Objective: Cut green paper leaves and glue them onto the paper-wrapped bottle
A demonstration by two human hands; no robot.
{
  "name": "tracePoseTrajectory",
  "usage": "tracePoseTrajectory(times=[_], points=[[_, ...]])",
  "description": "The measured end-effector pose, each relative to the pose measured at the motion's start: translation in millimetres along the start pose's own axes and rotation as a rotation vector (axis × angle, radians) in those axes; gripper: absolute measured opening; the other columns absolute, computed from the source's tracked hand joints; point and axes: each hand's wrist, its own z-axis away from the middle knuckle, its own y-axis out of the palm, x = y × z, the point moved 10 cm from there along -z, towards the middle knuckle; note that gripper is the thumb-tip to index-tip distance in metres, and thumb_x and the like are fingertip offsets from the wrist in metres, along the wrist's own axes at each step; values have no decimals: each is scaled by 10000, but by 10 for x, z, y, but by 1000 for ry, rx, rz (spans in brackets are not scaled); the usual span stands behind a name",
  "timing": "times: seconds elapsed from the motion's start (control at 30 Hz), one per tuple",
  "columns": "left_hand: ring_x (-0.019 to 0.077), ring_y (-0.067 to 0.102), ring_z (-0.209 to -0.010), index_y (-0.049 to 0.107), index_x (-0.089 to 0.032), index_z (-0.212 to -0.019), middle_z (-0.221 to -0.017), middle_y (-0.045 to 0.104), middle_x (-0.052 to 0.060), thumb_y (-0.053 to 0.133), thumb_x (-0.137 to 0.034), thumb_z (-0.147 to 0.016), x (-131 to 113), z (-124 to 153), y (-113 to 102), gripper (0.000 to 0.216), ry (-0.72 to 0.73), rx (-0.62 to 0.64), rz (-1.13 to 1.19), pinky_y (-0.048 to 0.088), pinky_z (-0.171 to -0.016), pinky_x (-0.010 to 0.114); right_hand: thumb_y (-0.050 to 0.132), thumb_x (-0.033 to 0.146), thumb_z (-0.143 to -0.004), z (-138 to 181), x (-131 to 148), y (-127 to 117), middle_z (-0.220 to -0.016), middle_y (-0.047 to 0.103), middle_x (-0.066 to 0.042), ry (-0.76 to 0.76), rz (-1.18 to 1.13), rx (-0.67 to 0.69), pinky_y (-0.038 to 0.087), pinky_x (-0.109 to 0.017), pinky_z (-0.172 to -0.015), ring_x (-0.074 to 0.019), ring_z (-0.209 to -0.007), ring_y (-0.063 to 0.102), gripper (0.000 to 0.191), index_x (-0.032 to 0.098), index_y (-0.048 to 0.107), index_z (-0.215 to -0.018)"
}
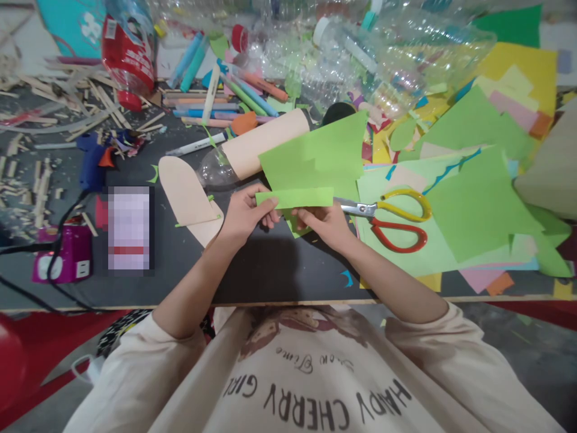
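A narrow strip of light green paper [295, 198] stretches between my hands. My left hand [250, 210] pinches its left end between thumb and fingers. My right hand [327, 225] has its fingers curled behind the strip's lower right part. Just beyond lies a larger green sheet [320, 147], partly over a bottle wrapped in cream paper [268, 141]. Scissors with yellow and red handles [396, 219] rest right of my right hand, their blade tips hidden. Left of my left hand lies a cream paper cutout [187, 192] with thin green bits on it.
Clear plastic bottles [360, 54] crowd the back. A blue glue gun [92, 159], wood sticks [42, 186] and a purple box [67, 252] are at left, near a blurred-out phone-like rectangle [129, 228]. Green sheets [487, 204] pile at right; markers [202, 111] lie behind.
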Motion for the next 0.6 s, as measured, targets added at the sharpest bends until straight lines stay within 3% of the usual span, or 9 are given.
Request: tracePoseTrajectory(times=[0.17, 0.6], points=[[61, 495, -317, 496, -174, -607, -426, 594, -34, 735, -326, -643, 7, 3, -6, 285, -15, -19, 8, 389, -342, 150, 623, 526, -765, 8, 60, -74, -523, 558, 53, -47, -60, -54, 458, -286, -505, -125, -474, 540, 294, 248, 531, -788], [47, 494, -330, 501, -167, -604, -439, 592, -36, 736, -339, -668, -7, 41, 51, 298, -1, 15, -33, 394, -360, 134, 629, 659, -698, 11, 32, 64, -573, 533, 67, 20, -116, 53, 416, -218, -456, -74, -467, 525, 453, 226, 525, -785]])
